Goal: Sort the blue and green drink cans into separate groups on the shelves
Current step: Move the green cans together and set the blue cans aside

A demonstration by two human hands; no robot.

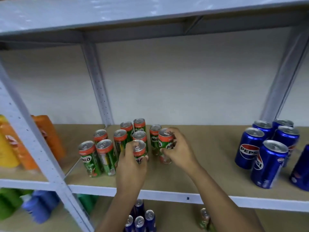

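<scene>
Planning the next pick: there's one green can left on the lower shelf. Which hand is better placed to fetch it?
Right. The lone green can sits lower right, under the right forearm; the left hand is farther left. Both hands grip Milo cans, so the right hand must release first.

so both forearms are bare, no sleeves showing, and the left hand (132,164) and right hand (177,148) have no rings, watches or gloves

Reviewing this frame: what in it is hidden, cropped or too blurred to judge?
Head view only:
- Blue can at far right: cut by the frame edge.
- Lower-shelf blue cans: partly behind the left forearm and cut by the bottom edge, so no count.
- Lower-shelf green can: blurred.
- Green can in the left hand: label mostly covered by fingers.
</scene>
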